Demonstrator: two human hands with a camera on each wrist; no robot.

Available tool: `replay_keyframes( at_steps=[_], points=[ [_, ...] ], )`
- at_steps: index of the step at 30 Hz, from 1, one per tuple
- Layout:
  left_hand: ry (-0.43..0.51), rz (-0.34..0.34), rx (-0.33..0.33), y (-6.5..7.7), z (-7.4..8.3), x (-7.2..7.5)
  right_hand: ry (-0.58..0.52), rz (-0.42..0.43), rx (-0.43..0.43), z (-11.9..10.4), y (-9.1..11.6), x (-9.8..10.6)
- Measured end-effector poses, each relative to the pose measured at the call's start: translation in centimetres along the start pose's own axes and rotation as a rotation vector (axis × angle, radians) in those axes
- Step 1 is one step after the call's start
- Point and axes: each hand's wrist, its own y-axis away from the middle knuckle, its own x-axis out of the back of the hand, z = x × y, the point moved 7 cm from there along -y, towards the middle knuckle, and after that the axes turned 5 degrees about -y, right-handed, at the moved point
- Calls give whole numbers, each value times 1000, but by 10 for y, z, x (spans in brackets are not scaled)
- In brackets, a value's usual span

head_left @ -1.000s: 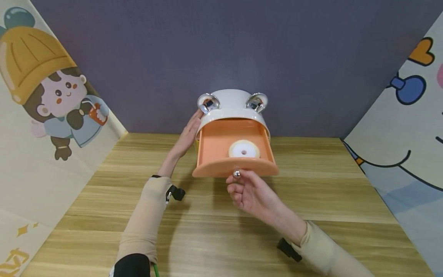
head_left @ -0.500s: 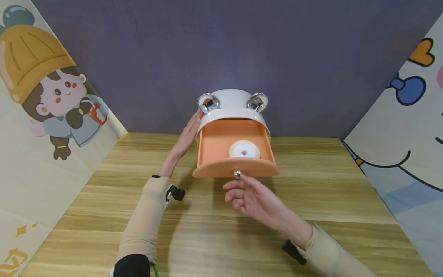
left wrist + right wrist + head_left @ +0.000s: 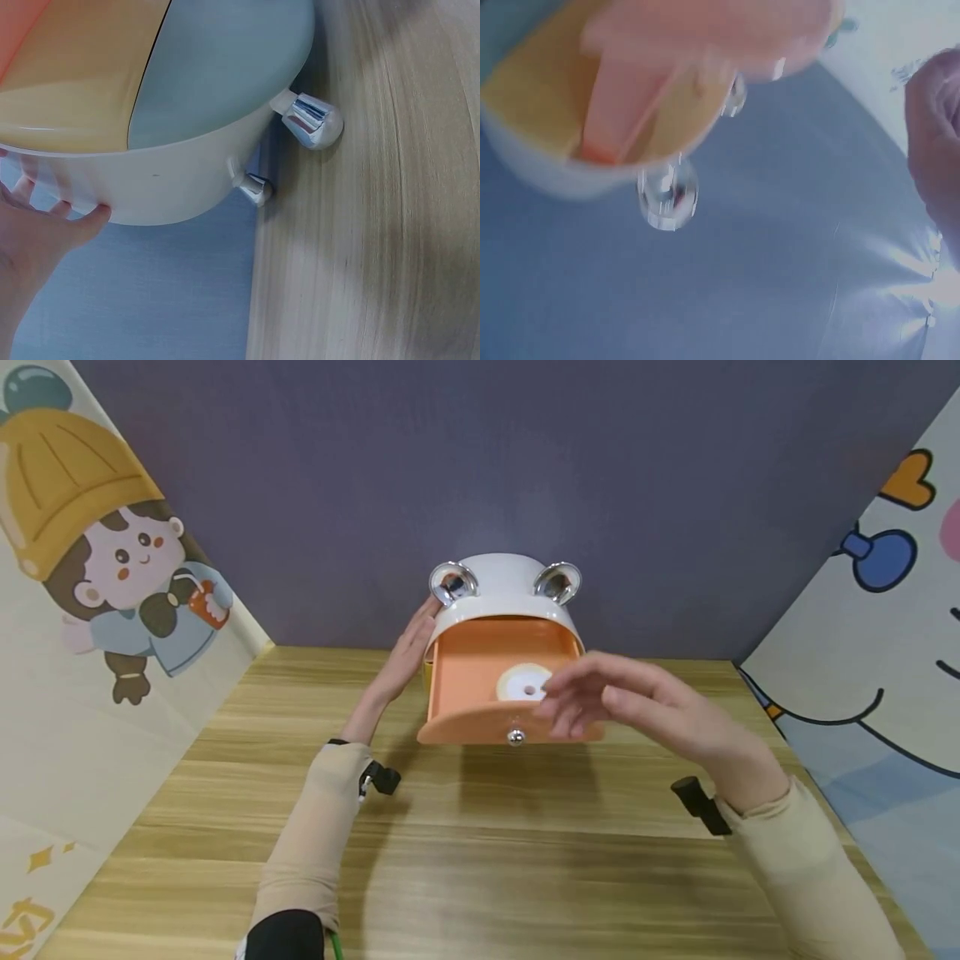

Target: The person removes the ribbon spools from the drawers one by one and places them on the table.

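Observation:
A small white cabinet (image 3: 495,581) with a rounded top and two silver ears stands against the back panel. Its top orange drawer (image 3: 467,656) is pulled out, and a round white disc (image 3: 516,683) with a small centre hole lies inside. On the drawer front sits a silver knob (image 3: 515,737). My left hand (image 3: 401,662) rests along the cabinet's left side, its fingers touching the white wall. My right hand (image 3: 637,700) hovers over the drawer's right front corner, holding nothing and partly covering the disc. In the blurred right wrist view, the right hand (image 3: 936,142) is at the right edge.
Below, the left wrist view shows a yellow drawer (image 3: 75,90), a blue-grey drawer (image 3: 217,67) and silver feet (image 3: 313,124). The wooden table (image 3: 480,860) spreads in front. A dark panel (image 3: 495,460) closes the back, with printed cartoon panels on both sides.
My right hand has let go of the drawer knob, then moved up and to the right over the drawer's corner. The left hand, drawer and disc have stayed put.

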Motion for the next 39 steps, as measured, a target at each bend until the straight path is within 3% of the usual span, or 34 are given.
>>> replay_keyframes(
  at_steps=[2, 5, 8, 10, 17, 24, 39],
  points=[
    [1, 3, -4, 0, 0, 0, 168, 56, -63, 1, -5, 15],
    [3, 7, -6, 0, -1, 0, 411, 102, -226, 15, -10, 34],
    [11, 2, -1, 0, -1, -1, 610, 64, -347, 33, -15, 47],
    [13, -2, 10, 0, -1, -1, 684, 14, -389, 43, -18, 51],
    [19, -1, 10, 0, -1, -2, 689, -115, -450, 52, -31, 59],
    [23, 2, 16, 0, -3, -1, 814, -199, -483, 67, -36, 61],
    [5, 4, 18, 0, -3, -1, 848, -233, -472, 86, -44, 63]
  ],
)
